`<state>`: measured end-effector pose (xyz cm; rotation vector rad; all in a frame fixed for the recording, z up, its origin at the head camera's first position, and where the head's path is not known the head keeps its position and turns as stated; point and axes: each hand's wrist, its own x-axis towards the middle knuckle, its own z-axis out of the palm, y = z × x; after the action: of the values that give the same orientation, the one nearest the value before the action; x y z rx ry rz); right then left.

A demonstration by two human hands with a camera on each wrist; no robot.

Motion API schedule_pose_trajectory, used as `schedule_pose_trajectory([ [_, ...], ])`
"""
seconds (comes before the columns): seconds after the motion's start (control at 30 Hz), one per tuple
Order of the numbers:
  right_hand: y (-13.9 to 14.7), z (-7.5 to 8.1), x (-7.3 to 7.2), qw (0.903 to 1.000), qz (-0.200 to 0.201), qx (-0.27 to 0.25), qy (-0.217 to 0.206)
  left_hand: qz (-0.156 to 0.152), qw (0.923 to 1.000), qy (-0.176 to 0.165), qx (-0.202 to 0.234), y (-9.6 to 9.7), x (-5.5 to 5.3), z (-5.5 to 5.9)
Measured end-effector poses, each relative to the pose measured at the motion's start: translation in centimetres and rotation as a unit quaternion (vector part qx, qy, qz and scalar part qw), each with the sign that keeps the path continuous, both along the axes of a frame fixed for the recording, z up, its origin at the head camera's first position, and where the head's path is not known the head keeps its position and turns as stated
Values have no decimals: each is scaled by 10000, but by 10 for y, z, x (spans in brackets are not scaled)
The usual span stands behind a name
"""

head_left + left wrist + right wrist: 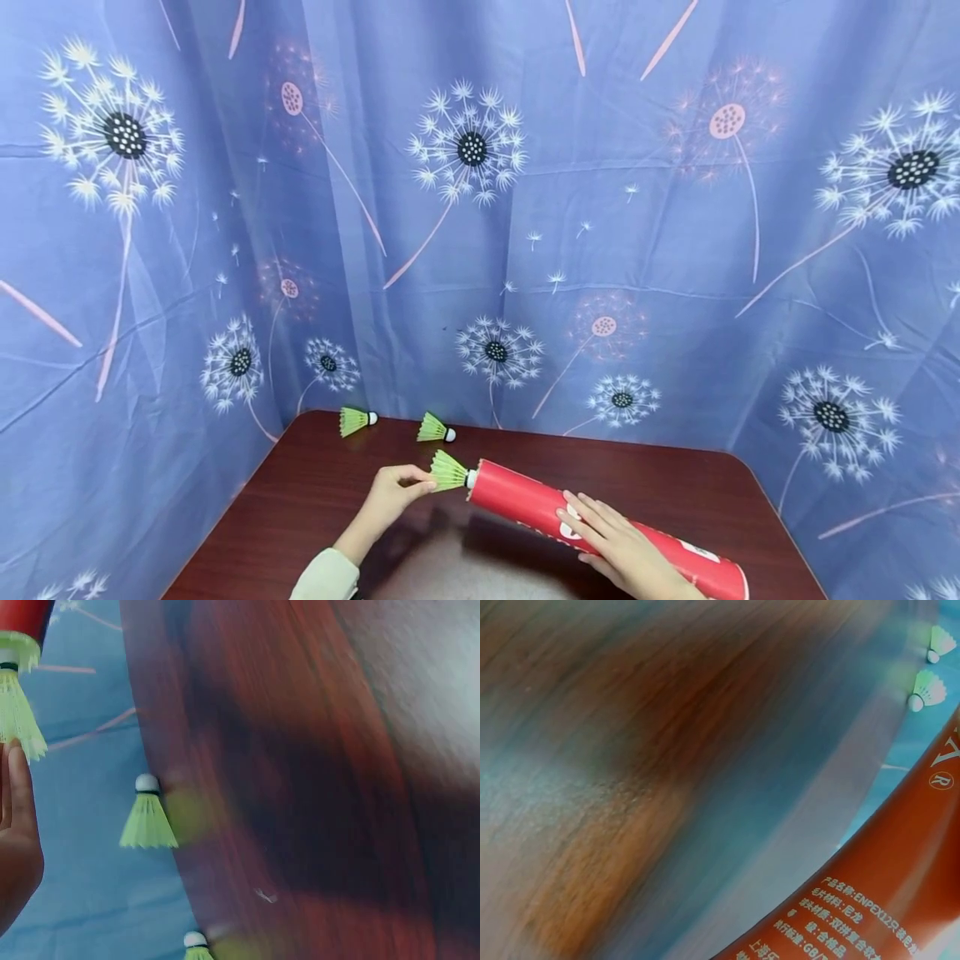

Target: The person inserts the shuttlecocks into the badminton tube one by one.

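Note:
My left hand pinches a yellow-green shuttlecock by the edge of its skirt. The white cork end of that shuttlecock is at the left mouth of a long red tube, which slants down to the right. Fingers spread across the top, my right hand holds the tube around its middle; the thumb is hidden. Printed text shows on the tube's side in the right wrist view. The left wrist view shows the pinched shuttlecock below the tube's rim.
Two more shuttlecocks lie near the back edge of the dark red-brown table, one at the far left and one nearer the tube. A blue curtain with dandelion prints hangs right behind and beside the table.

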<state>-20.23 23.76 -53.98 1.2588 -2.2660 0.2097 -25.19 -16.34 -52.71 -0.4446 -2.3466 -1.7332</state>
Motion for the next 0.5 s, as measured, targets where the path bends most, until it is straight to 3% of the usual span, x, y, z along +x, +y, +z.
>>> schedule_pose_trajectory([
  [0.23,-1,-4,-3,9996,238,-139,53,-720,9965,399,-155,20,13,21],
  [0.5,-1,-4,-1,9995,238,-158,97,-1220,9886,858,-222,30,12,22],
])
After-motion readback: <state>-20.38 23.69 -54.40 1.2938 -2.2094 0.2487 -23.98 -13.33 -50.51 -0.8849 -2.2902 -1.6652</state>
